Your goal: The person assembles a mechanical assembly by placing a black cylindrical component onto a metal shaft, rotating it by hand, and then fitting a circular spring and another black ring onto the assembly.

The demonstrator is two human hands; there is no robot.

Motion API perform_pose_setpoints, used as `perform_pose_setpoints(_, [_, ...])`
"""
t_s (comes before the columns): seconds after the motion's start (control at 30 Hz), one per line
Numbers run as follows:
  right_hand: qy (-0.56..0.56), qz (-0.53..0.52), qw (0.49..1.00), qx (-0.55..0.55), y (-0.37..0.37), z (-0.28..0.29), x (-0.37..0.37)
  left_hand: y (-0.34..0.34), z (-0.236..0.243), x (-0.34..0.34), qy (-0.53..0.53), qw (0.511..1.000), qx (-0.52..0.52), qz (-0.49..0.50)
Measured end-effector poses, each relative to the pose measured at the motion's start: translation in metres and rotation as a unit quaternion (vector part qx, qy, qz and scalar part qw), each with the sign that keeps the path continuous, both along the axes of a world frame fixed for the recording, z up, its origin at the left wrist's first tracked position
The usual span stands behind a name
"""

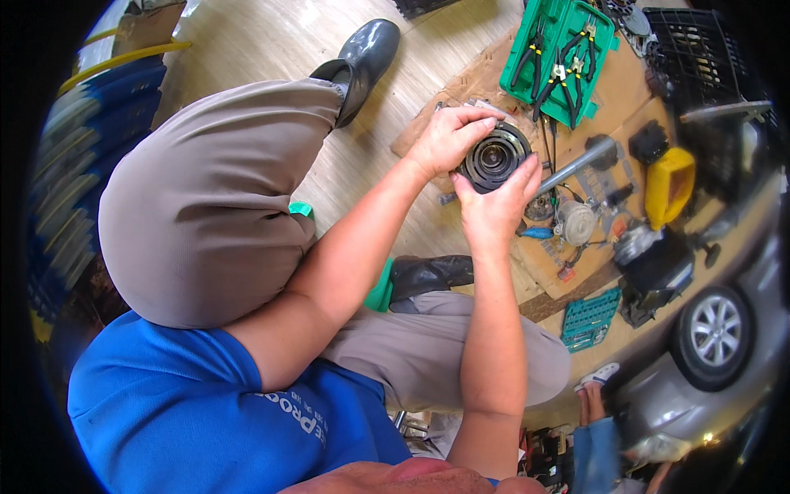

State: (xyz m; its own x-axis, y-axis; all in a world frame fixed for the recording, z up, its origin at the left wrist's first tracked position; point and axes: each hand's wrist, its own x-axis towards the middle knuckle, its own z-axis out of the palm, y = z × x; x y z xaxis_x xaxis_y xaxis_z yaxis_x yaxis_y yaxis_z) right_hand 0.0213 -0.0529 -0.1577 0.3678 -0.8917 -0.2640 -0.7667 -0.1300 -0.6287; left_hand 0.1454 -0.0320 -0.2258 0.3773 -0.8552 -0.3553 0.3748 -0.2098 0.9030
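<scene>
Between my two hands is a round, dark metal part (494, 156) with concentric rings and a hollow centre, which looks like a pulley. My left hand (451, 138) is closed on its left side, the thumb lying along the upper edge. From the lower right, my right hand (498, 206) grips the same part, thumb on the near side and fingers round the right edge. The part is held up over the edge of a cardboard sheet (539, 267), and its underside is hidden.
An open green case (605, 41) of several black-handled pliers (559, 72) lies beyond my hands. To the right are a grey metal tube (576, 165), a yellow container (671, 185), a blue-handled tool (536, 233) and a green socket tray (591, 319). A car wheel (714, 337) stands farther right.
</scene>
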Motion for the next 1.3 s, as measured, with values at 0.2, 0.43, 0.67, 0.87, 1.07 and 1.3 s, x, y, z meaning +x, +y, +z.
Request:
perform_pose_setpoints(0.2, [0.016, 0.003, 0.999, -0.038, 0.007, -0.008, 0.002, -0.003, -0.002, 0.005, -0.009, 0.999, 0.015, -0.031])
perform_pose_setpoints(0.43, [0.013, -0.019, 0.999, -0.024, 0.007, -0.004, 0.005, -0.004, 0.000, 0.007, -0.021, 0.998, 0.031, -0.045])
perform_pose_setpoints(0.67, [0.038, -0.032, 0.998, 0.032, -0.002, 0.007, 0.007, -0.004, 0.003, 0.005, 0.006, 0.999, 0.020, -0.050])
perform_pose_setpoints(0.87, [0.001, 0.001, 1.000, -0.002, -0.002, -0.003, -0.001, -0.006, 0.008, -0.001, 0.000, 0.998, -0.001, -0.063])
perform_pose_setpoints(1.07, [0.025, 0.003, 1.000, -0.017, 0.005, -0.007, -0.012, -0.010, 0.026, 0.011, -0.080, 0.987, 0.038, -0.132])
perform_pose_setpoints(1.3, [0.064, 0.039, 0.997, -0.015, -0.002, 0.006, 0.003, -0.011, 0.026, 0.008, -0.011, 0.995, 0.030, -0.090])
